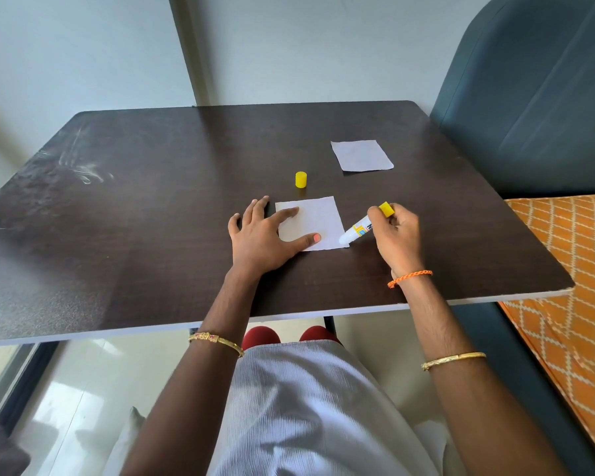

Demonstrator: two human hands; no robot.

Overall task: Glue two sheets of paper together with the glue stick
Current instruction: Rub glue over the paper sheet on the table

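near paper (318, 219): white square, flat on dark table | far paper (361, 155): white, flat, well apart | glue stick (366, 225): uncapped, tilted, tip at near paper's right edge | cap (301, 180): yellow, upright

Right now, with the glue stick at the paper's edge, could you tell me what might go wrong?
The glue stick meets the near sheet at its right edge, so glue may smear onto the table. The left hand pins only the left side, so the free corner could lift or crease. The yellow cap stands loose nearby and could be knocked away.
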